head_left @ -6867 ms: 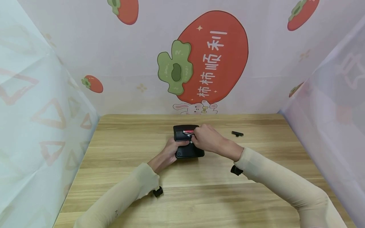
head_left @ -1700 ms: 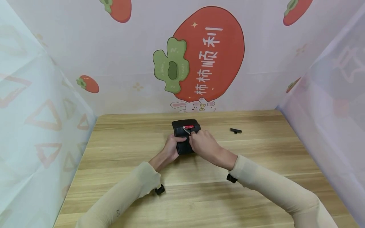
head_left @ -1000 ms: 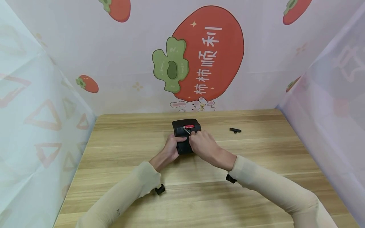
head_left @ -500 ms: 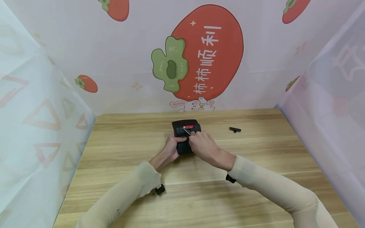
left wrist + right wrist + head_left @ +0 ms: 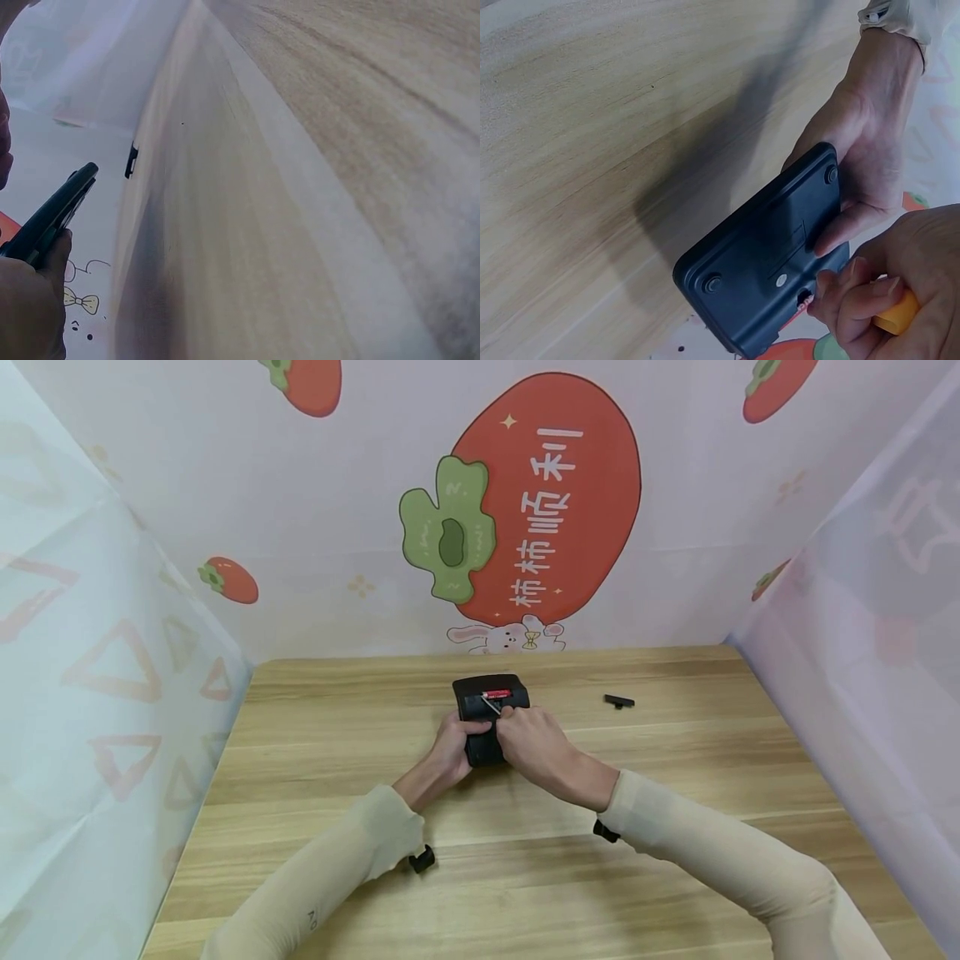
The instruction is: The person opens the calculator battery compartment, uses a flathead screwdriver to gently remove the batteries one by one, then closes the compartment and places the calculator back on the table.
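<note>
My left hand (image 5: 450,749) grips a black calculator (image 5: 482,748) by its left edge, thumb across the underside, which faces up and shows rubber feet in the right wrist view. Near its far end a battery bay lies uncovered, with a red battery (image 5: 497,695) in it. My right hand (image 5: 536,743) holds a screwdriver by its orange handle (image 5: 898,313). The thin metal shaft (image 5: 491,703) slants up to the left end of the battery; whether it touches is too small to tell. My right fingers hide the bay's near right part.
A small black battery cover (image 5: 619,701) lies on the wooden table (image 5: 675,760) to the right of the hands. Printed white cloth (image 5: 337,527) closes off the back and both sides. A black strap piece (image 5: 422,859) hangs at the left cuff.
Since the oldest frame, the calculator has tilted and shifted slightly, and my right hand sits lower on it, leaving more of the battery visible. Over the last second, hardly anything has moved.
</note>
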Motion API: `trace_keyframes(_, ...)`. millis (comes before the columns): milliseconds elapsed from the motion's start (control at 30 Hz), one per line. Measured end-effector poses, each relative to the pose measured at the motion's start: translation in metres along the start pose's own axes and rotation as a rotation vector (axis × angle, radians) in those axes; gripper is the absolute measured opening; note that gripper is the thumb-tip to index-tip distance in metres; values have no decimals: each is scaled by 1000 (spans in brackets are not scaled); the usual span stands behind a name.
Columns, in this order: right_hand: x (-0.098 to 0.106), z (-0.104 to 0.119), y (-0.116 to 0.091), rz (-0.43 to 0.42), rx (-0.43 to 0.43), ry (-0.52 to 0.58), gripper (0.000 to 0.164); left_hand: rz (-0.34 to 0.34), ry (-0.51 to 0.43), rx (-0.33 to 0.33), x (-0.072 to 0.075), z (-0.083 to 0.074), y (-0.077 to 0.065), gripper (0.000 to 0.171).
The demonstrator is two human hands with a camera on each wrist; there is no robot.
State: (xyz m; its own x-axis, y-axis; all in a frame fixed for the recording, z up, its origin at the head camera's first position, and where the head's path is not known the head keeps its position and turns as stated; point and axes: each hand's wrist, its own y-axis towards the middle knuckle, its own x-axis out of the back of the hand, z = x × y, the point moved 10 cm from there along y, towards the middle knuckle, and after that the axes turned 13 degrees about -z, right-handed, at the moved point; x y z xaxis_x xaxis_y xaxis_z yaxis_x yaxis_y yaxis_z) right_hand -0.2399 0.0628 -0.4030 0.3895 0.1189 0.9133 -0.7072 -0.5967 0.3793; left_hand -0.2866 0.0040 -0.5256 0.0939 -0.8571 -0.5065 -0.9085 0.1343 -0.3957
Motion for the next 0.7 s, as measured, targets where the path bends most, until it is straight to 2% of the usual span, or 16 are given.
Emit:
trace_keyframes(433,-1,0,-2,11,-21,-16,11,3,3,9,0,2,2,62)
trace_keyframes(700,-3,2,-4,15,-2,-49,13,-5,2,15,0,2,3,62)
